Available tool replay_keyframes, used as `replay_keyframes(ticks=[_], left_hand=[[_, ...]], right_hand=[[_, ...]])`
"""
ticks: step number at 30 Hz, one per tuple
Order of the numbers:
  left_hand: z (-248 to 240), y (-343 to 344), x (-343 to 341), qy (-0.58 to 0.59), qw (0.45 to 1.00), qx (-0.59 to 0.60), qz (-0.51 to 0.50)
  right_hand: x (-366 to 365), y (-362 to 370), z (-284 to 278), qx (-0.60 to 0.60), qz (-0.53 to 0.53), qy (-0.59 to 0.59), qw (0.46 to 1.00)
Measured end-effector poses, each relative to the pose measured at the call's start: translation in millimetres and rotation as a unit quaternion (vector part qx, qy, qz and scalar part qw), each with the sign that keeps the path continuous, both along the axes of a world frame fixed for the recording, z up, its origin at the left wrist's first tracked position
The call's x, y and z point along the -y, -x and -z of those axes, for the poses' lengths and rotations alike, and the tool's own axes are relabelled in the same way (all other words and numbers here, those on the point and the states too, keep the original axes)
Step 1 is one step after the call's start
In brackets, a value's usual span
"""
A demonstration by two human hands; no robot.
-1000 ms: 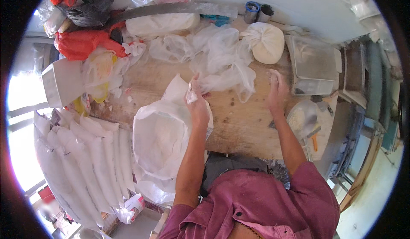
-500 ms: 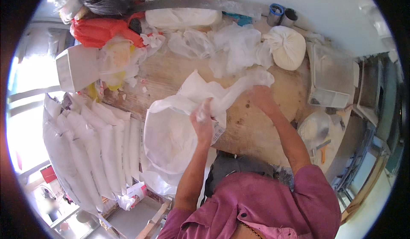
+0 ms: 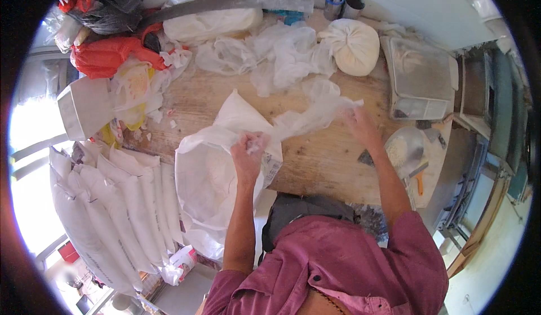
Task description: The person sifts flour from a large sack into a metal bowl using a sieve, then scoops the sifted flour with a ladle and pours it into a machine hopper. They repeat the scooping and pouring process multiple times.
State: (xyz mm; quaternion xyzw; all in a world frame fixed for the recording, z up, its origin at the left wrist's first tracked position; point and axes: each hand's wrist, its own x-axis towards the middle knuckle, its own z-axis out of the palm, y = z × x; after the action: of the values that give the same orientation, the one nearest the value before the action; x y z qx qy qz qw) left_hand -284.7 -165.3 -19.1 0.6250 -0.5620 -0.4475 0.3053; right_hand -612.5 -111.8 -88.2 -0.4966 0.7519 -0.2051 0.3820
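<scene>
Your left hand (image 3: pixel 248 150) is clenched by the rim of the open white sack (image 3: pixel 189 174), seemingly around the clear plastic bag (image 3: pixel 307 119), stretched over the counter (image 3: pixel 315 160); your right hand (image 3: pixel 360 123) grasps its far end.

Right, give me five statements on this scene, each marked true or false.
1. A clear plastic bag stretches between the left hand and the right hand. True.
2. The right hand grips the orange-handled tool. False: the orange-handled tool lies on the table.
3. The tied cloth bundle is round. True.
4. The red bag lies at the table's right end. False: the red bag lies at the left.
5. The open white sack stands upright. True.
</scene>
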Motion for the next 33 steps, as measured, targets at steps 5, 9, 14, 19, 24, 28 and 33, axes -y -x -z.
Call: replay_keyframes(ticks=[5,9,14,19,24,28,33], left_hand=[[-6,13,-17,-0.127,0.961,-0.106,0.221],[1,23,-22,-0.109,0.967,-0.031,0.228],[12,43,-19,-0.107,0.973,-0.024,0.201],[37,36,-24,-0.097,0.988,0.006,0.118],[44,48,-23,-0.046,0.989,0.134,0.05],[16,88,-9,0.109,0.971,0.202,0.074],[22,141,7,0.088,0.993,-0.012,0.078]], right_hand=[[-12,13,8,-0.17,-0.33,-0.07,0.926],[74,7,-53,0.102,-0.003,0.071,0.992],[215,-11,45,-0.19,0.025,0.322,0.927],[208,-40,63,-0.057,0.02,0.226,0.972],[103,-30,3,0.372,0.303,0.158,0.863],[62,-26,-36,0.487,0.414,0.059,0.767],[41,-43,-69,0.428,0.321,0.047,0.844]])
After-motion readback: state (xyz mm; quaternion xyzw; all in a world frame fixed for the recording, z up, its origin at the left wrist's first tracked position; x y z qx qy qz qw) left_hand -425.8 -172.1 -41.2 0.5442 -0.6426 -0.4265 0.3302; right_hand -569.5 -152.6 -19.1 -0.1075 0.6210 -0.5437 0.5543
